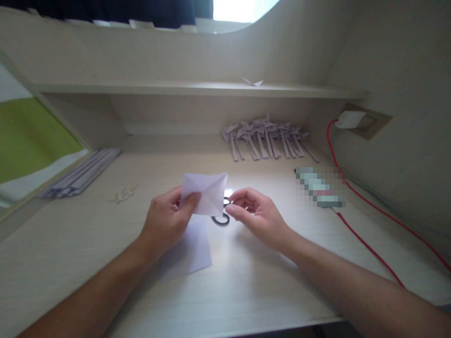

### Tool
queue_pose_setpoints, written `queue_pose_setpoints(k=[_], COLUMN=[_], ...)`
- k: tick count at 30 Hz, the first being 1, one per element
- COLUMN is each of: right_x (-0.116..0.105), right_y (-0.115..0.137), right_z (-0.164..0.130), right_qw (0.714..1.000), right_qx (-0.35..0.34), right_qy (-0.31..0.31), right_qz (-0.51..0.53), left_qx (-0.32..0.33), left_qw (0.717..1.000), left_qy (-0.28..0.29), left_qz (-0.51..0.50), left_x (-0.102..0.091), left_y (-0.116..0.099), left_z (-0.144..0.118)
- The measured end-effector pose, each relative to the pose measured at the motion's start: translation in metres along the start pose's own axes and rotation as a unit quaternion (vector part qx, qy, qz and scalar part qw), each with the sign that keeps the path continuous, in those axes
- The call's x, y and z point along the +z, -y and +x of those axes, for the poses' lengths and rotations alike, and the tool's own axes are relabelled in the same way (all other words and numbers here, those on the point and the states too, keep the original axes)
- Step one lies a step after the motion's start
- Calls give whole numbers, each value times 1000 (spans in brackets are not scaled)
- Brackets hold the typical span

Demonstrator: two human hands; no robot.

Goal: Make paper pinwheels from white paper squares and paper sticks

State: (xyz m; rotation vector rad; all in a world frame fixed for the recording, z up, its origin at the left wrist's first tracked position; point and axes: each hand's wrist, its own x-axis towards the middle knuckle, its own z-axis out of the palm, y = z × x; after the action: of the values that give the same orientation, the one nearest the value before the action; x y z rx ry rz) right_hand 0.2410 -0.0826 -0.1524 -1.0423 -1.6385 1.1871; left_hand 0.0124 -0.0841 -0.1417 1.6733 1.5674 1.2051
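Note:
A square sheet of white paper [211, 190] with crossing diagonal creases is pinched in my left hand [169, 213], its thumb lying over the near face. Just right of the sheet's edge is my right hand [259, 213], fingers curled and the thumb a little apart from them, with nothing visible between. Behind the raised sheet, the black loop handles of what look like scissors [221, 221] show on the desk; the rest of them is hidden. Another white paper sheet [193, 253] lies flat below my left hand and is partly covered by it.
Several folded paper pinwheels on paper sticks [262, 138] lie at the back under the shelf [158, 88]. Paper sticks [84, 173] are stacked at left, near small pale bits [124, 194]. A phone [319, 188] and red cable [369, 256] lie at right.

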Motion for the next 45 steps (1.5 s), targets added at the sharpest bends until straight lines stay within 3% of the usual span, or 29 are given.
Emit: queue_pose_setpoints(k=[2,6,12,17,20,28,33,37,40,45], right_x=[3,15,45,62,64,62,67,63,45,9], right_y=[1,3,13,27,29,23,13,14,19,16], right_z=[-3,-1,23,40,42,21,12,11,14,28], right_qw=[990,940,855,812,820,851,842,857,871,841], right_qx=[-58,-150,-142,-120,-120,-171,-216,-193,-158,-17], right_qy=[13,76,176,250,267,208,193,171,135,111], right_qz=[-125,-298,-466,-514,-492,-451,-455,-446,-445,-529], left_qx=[-21,-44,-60,-54,-49,-34,-23,-21,-16,-61], left_qw=[999,996,988,981,981,971,974,978,981,979], left_qy=[-36,-72,-137,-173,-172,-205,-195,-174,-152,-106], left_qz=[-8,-25,-44,-63,-71,-115,-116,-117,-121,-165], left_x=[0,2,0,-6,-6,-25,-24,-20,-19,-12], left_y=[0,7,27,35,36,30,28,23,18,7], left_z=[5,16,30,37,37,48,46,38,33,26])
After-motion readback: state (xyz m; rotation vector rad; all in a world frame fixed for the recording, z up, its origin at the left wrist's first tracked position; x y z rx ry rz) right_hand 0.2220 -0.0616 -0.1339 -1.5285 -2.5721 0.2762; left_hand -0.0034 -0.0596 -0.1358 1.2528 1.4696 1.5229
